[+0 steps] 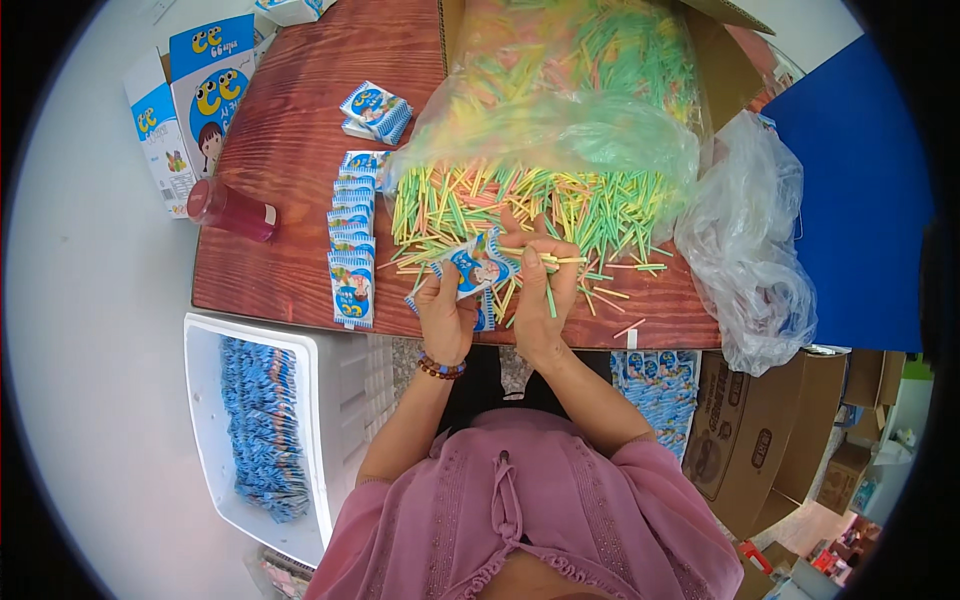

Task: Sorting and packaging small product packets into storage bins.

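Blue-white packets (pixel 352 240) rowed left; boxes (pixel 190 100) beyond.

A single head-worn fisheye camera looks steeply down from close above onto a red-brown wooden table (pixel 300 150), its rim bending edges; the wearer's forearms enter from below.

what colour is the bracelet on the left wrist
Brown and dark reddish beads; the bracelet shows in the head view, just below the left hand.

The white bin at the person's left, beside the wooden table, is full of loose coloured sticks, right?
Not quite. In the head view the white bin at the person's left, beside the wooden table, holds rows of blue packets. The loose coloured sticks lie on the table, spilling from the clear bag.
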`<state>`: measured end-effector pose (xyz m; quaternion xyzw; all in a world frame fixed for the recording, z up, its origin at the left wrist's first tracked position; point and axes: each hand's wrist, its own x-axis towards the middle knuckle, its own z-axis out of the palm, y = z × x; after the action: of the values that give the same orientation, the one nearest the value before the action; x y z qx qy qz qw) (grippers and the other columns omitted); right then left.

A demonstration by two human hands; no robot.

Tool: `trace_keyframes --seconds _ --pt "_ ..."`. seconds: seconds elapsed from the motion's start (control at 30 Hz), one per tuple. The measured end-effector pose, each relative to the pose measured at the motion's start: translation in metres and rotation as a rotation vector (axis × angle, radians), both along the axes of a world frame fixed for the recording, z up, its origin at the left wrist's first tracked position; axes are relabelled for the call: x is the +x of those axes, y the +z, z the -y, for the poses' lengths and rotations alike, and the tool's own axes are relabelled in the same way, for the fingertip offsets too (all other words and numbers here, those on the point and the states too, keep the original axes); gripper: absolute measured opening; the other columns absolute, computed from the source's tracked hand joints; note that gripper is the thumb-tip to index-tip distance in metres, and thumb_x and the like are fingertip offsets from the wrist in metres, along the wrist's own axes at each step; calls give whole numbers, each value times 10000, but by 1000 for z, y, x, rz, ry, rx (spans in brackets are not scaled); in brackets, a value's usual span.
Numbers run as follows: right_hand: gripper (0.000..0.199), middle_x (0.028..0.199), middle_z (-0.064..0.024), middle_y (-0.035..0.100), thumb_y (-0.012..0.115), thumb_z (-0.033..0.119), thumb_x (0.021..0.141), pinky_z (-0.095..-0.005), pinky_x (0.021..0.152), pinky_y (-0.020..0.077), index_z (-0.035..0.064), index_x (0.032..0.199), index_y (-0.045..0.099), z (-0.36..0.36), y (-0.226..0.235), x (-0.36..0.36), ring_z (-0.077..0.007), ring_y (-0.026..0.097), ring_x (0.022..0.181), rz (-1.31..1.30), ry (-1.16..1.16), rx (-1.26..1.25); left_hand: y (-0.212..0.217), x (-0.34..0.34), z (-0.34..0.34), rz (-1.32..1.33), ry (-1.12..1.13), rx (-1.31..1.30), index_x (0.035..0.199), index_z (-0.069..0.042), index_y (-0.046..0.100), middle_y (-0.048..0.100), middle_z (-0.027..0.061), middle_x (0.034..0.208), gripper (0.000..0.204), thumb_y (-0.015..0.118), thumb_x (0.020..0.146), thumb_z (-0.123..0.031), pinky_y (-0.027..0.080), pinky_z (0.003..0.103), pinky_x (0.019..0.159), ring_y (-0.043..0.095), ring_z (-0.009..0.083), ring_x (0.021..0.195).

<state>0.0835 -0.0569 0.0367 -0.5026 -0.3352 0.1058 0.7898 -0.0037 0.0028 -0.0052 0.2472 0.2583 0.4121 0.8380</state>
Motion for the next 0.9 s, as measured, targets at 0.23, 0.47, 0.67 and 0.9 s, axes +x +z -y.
trace_keyframes --seconds 0.23,0.47,0.67,0.9 --pt "138 1289 -191 531 428 183 997 -437 1145 176 56 1049 449 0 7 -1 -304 368 1346 -161 41 -74 -3 3 -1 -16 -44 34 963 -7 647 681 63 974 183 525 979 -142 539 293 763 647 118 843" --pt "318 1436 -162 413 468 253 986 -334 1052 337 32 1184 582 -10 -1 34 -211 371 1328 -292 289 -222 -10 18 -13 57 -102 -28 990 -11 646 680 63 987 178 522 979 -138 543 306 791 652 133 873" --pt "229 1030 -99 653 495 181 975 -338 818 494 -9 971 621 13 -15 99 -188 638 930 -69 243 -590 -22 2 -29 84 -88 20 1062 -7 620 674 81 1031 279 500 991 -249 527 334 818 647 175 911" --pt "211 944 -101 627 637 116 820 -371 683 501 72 1024 606 40 -24 85 -293 627 790 832 -99 -938 -24 -25 -35 70 -42 8 1073 -8 621 672 81 1074 273 506 989 -241 505 428 897 638 197 985"
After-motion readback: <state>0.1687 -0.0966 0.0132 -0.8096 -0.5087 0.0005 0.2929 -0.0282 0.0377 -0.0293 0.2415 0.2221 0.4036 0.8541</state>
